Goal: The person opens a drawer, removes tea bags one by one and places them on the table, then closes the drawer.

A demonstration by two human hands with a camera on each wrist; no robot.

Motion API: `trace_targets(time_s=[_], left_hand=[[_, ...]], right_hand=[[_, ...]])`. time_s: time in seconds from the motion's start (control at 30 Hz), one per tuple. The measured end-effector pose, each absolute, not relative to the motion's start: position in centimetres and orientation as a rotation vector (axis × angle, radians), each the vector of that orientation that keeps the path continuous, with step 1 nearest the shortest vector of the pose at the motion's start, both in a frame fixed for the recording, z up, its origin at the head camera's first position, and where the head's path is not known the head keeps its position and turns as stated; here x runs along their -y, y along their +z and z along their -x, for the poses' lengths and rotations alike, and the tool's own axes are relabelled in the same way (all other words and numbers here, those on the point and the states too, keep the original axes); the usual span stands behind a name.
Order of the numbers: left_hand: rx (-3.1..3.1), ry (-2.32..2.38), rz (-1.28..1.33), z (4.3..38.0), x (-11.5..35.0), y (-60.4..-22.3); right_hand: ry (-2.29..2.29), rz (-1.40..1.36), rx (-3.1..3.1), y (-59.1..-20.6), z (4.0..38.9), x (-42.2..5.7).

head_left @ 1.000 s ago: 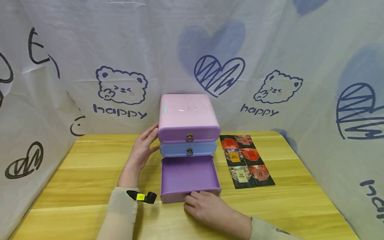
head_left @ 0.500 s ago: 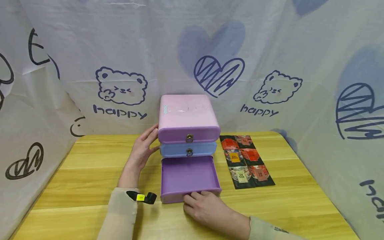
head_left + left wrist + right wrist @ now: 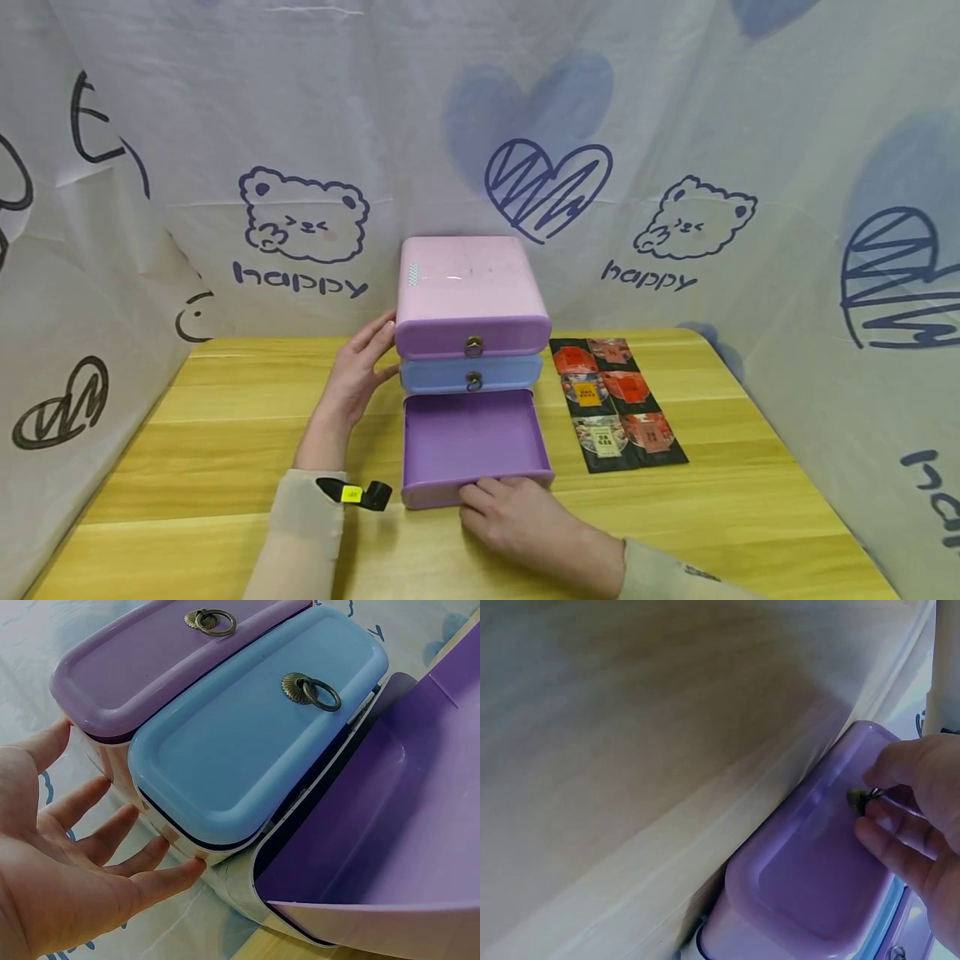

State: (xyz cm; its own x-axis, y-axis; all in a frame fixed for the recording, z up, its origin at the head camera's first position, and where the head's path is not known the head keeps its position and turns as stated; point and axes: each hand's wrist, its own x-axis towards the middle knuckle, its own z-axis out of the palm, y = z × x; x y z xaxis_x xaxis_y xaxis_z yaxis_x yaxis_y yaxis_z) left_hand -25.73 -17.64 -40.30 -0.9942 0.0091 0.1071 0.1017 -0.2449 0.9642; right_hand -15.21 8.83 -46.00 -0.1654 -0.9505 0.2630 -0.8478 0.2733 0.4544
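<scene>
A small pink cabinet (image 3: 472, 279) stands at the back of the table, with a purple top drawer (image 3: 431, 338) and a blue middle drawer (image 3: 435, 375) both closed. Its purple bottom drawer (image 3: 476, 442) is pulled out, and nothing shows inside. My left hand (image 3: 356, 371) rests its spread fingertips (image 3: 154, 851) against the cabinet's left side. At the bottom drawer's front, my right hand (image 3: 521, 521) has its thumb and fingers around a brass ring pull (image 3: 873, 794), which they pinch. In the head view that pull is hidden behind the hand.
Several dark food packets (image 3: 618, 404) with red, orange and pale labels lie in two columns right of the cabinet. The wood-grain table (image 3: 217, 433) meets a white printed curtain (image 3: 420, 108) at the back and sides. A black strap-mounted camera (image 3: 375, 495) sits on the left sleeve.
</scene>
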Motion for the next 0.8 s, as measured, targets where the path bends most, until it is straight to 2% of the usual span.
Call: trace_targets(time_s=[0.8], left_hand=[[1.885,-2.445,0.157,25.7,17.7,-40.3]], right_hand=[[-0.077,-1.57,2.071,-45.7,16.6,-9.3]])
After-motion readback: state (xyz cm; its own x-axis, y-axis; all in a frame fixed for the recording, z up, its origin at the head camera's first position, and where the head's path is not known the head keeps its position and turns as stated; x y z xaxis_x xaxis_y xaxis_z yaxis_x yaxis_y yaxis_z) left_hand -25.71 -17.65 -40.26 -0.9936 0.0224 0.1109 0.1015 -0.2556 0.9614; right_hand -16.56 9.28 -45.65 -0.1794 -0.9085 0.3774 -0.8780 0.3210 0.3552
